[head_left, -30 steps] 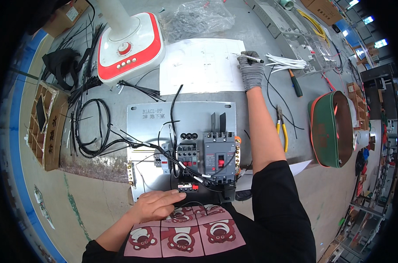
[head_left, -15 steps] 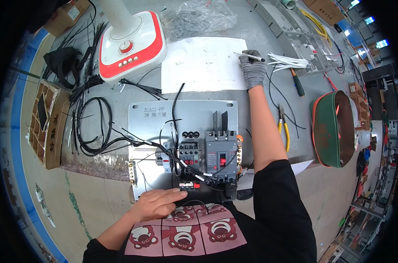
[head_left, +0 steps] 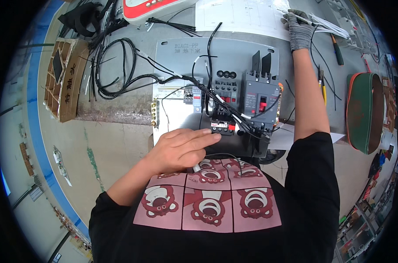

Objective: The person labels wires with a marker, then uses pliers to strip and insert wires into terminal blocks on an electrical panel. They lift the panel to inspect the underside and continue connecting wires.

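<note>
My right hand (head_left: 300,33), in a grey knit glove, is closed round a white marker pen (head_left: 302,18) at the right edge of a drawing sheet (head_left: 240,19). In front of me lies a metal mounting plate (head_left: 181,57) bearing a large circuit breaker (head_left: 257,103), a contactor (head_left: 225,92) and a bundle of black wires (head_left: 174,79). My bare left hand (head_left: 179,151) is at the plate's near edge, its index fingertip close to a small terminal unit (head_left: 223,126). From under its curled fingers pokes a small white piece (head_left: 196,168), mostly hidden.
Left of the plate are coiled black wires (head_left: 128,65) and a cardboard compartment box (head_left: 69,83). To the right lie pliers (head_left: 323,87), a screwdriver (head_left: 337,50), white cables (head_left: 332,27) and a green bin (head_left: 360,114). A red-and-white fan base (head_left: 153,8) stands at the back.
My view has tilted down, so everything sits higher and further right in the picture. My right hand still holds the pen by the sheet's edge; my left hand stays near the plate's front edge.
</note>
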`<state>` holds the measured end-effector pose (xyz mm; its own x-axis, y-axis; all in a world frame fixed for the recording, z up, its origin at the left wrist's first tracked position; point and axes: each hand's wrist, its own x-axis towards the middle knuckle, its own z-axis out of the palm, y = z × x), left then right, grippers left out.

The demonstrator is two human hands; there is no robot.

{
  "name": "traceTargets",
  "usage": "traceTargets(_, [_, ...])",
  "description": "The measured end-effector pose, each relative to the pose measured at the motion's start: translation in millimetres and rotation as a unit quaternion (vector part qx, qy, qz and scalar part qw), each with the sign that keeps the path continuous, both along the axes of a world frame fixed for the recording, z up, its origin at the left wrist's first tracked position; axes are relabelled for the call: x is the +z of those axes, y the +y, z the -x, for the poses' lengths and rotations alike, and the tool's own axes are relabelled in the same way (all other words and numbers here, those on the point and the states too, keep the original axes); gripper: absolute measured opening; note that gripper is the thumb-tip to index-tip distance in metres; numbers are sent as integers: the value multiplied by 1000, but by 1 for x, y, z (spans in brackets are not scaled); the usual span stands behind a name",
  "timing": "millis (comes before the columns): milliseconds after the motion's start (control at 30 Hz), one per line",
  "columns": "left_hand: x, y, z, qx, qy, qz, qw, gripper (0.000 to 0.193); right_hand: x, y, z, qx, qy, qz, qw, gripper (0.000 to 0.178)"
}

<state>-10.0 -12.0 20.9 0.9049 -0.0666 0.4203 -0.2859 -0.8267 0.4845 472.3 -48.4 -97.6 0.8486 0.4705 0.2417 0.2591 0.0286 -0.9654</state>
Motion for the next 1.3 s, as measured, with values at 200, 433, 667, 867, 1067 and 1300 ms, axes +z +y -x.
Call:
traceTargets(200, [3,-4,-3,1,-4,-28,1000,22,5,0,14,-15,-6,-9,1000,10])
traceTargets(433, [8,-4,-3,0,14,-75,997,24,33,4,44,-41,-35,12,998,11])
traceTargets(667, [6,-3,-5,-7,19,-91,996,20,-3,2,11,-8,31,-69,997,11])
traceTargets(867, [5,-4,-5,-9,17,-92,996,21,-8,0,6,2,17,-54,998,10])
traceTargets(1067, [2,-2,-8,-18,7,-79,997,23,-12,-2,-1,1,15,-54,998,12])
traceTargets(1300, [4,-3,-10,-19,-6,-70,997,27,31,1,42,-51,-13,-29,998,10])
